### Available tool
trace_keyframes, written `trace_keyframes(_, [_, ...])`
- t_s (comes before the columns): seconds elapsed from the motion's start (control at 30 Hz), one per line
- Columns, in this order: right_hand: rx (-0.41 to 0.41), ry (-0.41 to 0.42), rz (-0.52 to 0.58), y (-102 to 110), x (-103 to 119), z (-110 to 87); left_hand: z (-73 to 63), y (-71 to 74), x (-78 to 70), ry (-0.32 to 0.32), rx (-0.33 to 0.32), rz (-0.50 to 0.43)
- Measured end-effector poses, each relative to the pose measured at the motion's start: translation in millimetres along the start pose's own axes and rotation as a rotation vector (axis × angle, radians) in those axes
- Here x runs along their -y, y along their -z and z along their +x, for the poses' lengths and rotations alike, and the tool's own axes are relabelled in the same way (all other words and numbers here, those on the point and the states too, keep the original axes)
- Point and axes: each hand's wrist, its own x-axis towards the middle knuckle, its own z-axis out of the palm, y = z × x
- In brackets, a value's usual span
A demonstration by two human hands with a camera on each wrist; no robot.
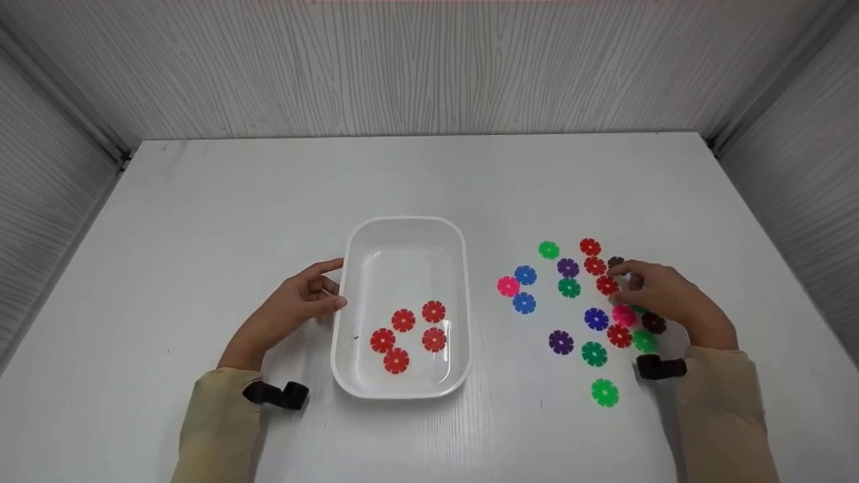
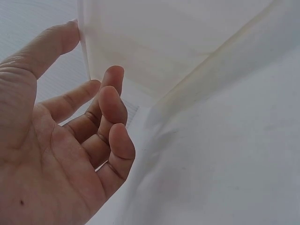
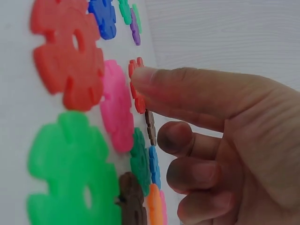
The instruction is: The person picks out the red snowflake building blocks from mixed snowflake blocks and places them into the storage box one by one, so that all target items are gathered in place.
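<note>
A white plastic tray [image 1: 407, 393] holds several red snowflake discs [image 1: 403, 320] in its near half. My left hand [image 1: 293, 306] touches the tray's left rim with thumb and index finger; in the left wrist view the other fingers [image 2: 112, 105] curl loosely beside the tray's outer wall [image 2: 150, 51]. On the right, my right hand [image 1: 661, 295] is over the loose pieces. Its thumb and index finger pinch a red snowflake disc [image 1: 607, 285] at the edges. In the right wrist view the thumb partly covers that disc [image 3: 138, 101], and the other fingers are curled in.
Loose snowflake discs lie right of the tray: green [image 1: 604, 392], purple [image 1: 561, 342], blue [image 1: 525, 275], pink [image 1: 508, 286], brown [image 1: 653, 323] and more red ones [image 1: 590, 247]. Some overlap beneath the right hand. Panelled walls [image 1: 416, 67] enclose the white table [image 1: 268, 188].
</note>
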Motion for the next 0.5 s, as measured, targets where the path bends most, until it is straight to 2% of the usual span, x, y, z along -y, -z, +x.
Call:
trace_keyframes(0.13, [0.001, -0.023, -0.049, -1, 4, 0.8, -1.3, 0.2, -2.0, -0.009, -0.002, -0.012])
trace_keyframes(0.33, [-0.007, -0.046, -0.181, -1, 14, 0.9, -1.0, 0.2, -2.7, -0.001, -0.006, -0.014])
trace_keyframes(0.5, [0.0, -0.044, -0.177, -2, 16, 0.3, -1.3, -0.5, -2.6, -0.005, -0.002, -0.011])
